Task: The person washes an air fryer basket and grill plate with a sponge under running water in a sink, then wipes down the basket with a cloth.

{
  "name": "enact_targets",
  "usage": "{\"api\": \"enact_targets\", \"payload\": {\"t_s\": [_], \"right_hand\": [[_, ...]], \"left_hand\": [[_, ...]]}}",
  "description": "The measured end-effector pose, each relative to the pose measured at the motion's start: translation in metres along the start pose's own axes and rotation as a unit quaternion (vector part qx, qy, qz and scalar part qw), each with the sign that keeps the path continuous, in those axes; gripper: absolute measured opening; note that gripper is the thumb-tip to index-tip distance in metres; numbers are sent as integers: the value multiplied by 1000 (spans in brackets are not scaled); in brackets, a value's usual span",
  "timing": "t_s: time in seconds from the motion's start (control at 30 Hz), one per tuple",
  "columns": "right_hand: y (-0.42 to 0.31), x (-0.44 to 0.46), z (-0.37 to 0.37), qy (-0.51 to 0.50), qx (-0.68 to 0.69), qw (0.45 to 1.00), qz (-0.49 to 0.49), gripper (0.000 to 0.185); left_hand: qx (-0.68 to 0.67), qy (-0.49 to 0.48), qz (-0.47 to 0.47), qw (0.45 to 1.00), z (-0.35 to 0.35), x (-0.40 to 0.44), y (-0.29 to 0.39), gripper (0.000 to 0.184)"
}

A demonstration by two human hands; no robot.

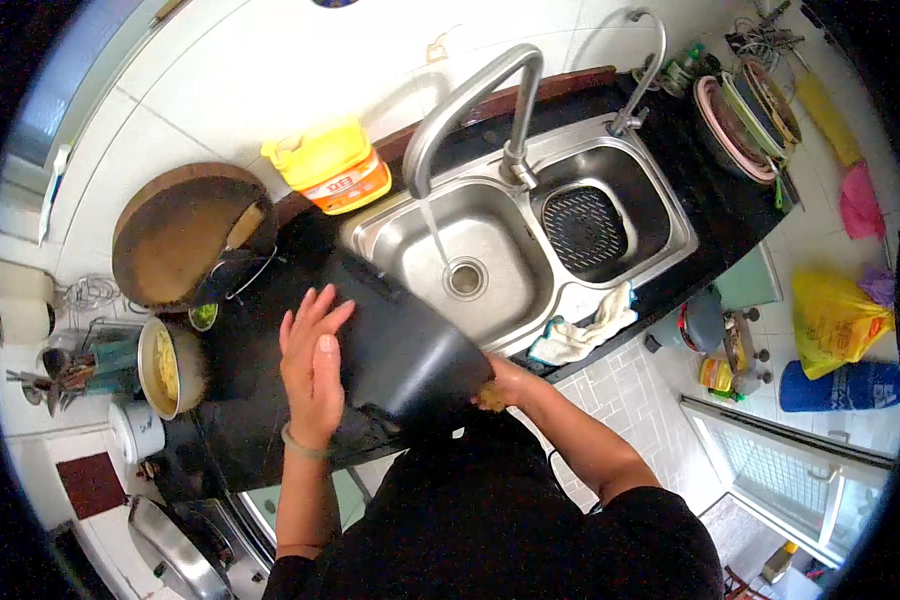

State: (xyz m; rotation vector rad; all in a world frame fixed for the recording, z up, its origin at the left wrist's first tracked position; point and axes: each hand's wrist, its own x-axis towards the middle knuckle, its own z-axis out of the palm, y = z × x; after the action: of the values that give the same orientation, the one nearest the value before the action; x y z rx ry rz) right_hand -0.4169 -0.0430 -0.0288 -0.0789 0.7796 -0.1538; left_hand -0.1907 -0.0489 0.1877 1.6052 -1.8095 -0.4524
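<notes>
Far left on the black counter [245,365], a dark round pan [160,265] and, nearer the body, a bowl [192,372] with yellowish contents. Next, the left hand [315,365], fingers straight and slightly parted, not curled round anything, along the left side of a black container [410,345]; hard to tell whether pressed to the wall or only alongside. Directly right of that palm, the container itself, tilted, between both hands, just in front of the dark shirt [490,510], with long axis slanting from upper left to lower right and upper part overlapping the near left corner of the left basin [515,235] in view. Above that basin, a tap [470,105] with water running toward the drain. At the container's lower right end, a yellowish-brown pad [490,397] beside the right hand [508,382]; fingers mostly hidden, so unclear whether clenched on the pad, the container or both. Nearer to the basin: the right hand. Farther right, a pale cloth [585,330] along the sink's front edge.
</notes>
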Motion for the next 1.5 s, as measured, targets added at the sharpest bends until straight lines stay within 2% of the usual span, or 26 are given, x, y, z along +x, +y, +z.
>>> {"api": "enact_targets", "payload": {"t_s": [0.07,0.13,0.3,0.37,0.4,0.47,0.5,0.53,0.57,0.6,0.63,0.67,0.7,0.73,0.8,0.9,1.03,1.1,1.13,1.17,1.2,1.23,1.3,1.4,1.47,1.5], "right_hand": [[1,-3,-4,34,-47,998,16,26],[0,-5,-3,-27,-143,988,-41,27],[1,-13,12,12,-107,994,20,16],[0,-28,34,33,-171,981,-79,26],[1,-26,35,35,-170,981,-81,26],[5,-19,35,117,-221,950,-185,38],[6,-15,36,156,-313,892,-285,45],[5,-12,37,157,-312,892,-286,45],[4,-9,37,219,-338,848,-346,45],[2,-7,39,277,-361,795,-401,44],[-10,-25,53,262,-323,820,-394,43],[-20,-32,52,321,-391,779,-370,44],[-30,-47,59,323,-386,765,-402,44],[-36,-61,63,326,-379,751,-432,43],[-43,-57,36,329,-397,681,-520,45],[-50,-79,19,367,-379,679,-510,44],[-53,-99,15,383,-393,655,-520,42],[-54,-95,11,375,-408,632,-541,41],[-56,-91,7,363,-424,609,-563,40],[-56,-87,0,365,-414,655,-515,38],[-57,-73,-18,356,-431,623,-548,38],[-59,-62,-30,347,-436,623,-549,38],[-62,-56,-33,337,-441,624,-550,39],[-74,-70,3,404,-473,619,-480,48],[-83,-73,24,456,-508,399,-612,54],[-88,-67,29,422,-539,394,-614,62]], "left_hand": [[3,14,4,1000,2,2,9,32],[3,28,12,1000,2,0,16,33],[6,48,-5,999,-12,-18,9,33],[-42,55,-15,997,-21,-33,-6,33],[-112,63,-48,991,-25,-45,-21,36],[-1,72,-171,983,-32,-74,-53,46],[-3,71,-170,983,-35,-84,-65,46],[-259,94,-252,927,-37,-91,-74,42],[-496,112,-315,802,-38,-94,-81,40],[-496,113,-314,802,-36,-93,-81,40],[-458,107,-351,809,-32,-91,-78,36],[-420,103,-387,814,-26,-87,-73,33],[-359,104,-446,813,-22,-77,-60,30],[-396,61,-411,819,-16,-76,-67,29],[-486,41,-388,782,-1,-70,-62,29],[-506,4,-424,751,10,-58,-60,31],[-521,-38,-356,775,45,-50,-95,37],[-397,-8,-367,841,57,-39,-97,38],[-398,-10,-365,841,57,-32,-94,38],[-397,-71,-380,832,53,-26,-91,39],[-394,-132,-394,820,50,-22,-87,39],[-342,-170,-425,821,63,-29,-118,35],[-288,-149,-430,842,85,-45,-156,32],[-177,-111,-417,884,82,-41,-137,23],[-150,-49,-409,899,79,-40,-125,23],[-148,-48,-411,898,78,-40,-122,23]]}}
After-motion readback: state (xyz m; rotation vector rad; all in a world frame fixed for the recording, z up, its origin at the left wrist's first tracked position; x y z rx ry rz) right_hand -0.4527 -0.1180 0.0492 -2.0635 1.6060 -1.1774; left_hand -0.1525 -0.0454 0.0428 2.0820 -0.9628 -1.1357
